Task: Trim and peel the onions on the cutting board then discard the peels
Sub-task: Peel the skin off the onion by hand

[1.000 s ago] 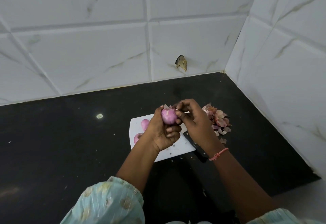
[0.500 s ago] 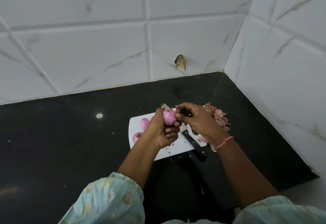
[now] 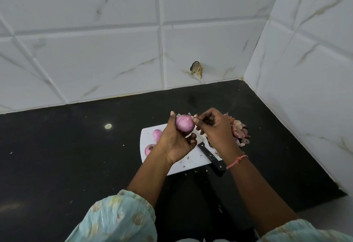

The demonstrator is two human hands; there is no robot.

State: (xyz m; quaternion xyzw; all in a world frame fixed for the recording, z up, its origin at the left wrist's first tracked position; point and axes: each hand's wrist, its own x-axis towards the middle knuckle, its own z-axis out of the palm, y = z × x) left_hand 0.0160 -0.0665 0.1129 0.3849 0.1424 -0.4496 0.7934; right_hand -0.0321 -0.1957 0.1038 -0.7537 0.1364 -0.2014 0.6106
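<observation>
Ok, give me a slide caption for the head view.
Left hand holds an onion over the cutting board while right hand picks at its skin.

Soft even daylight, sharp focus, wide-angle bending at edges.

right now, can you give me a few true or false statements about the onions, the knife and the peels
1. The left hand holds an onion above the cutting board. True.
2. The right hand grips the knife. False: the knife lies on the board; the fingers pick at the held onion's top.
3. Two other onions lie on the board. True.
4. The peel pile sits left of the board. False: it lies to its right, on the counter.
</observation>
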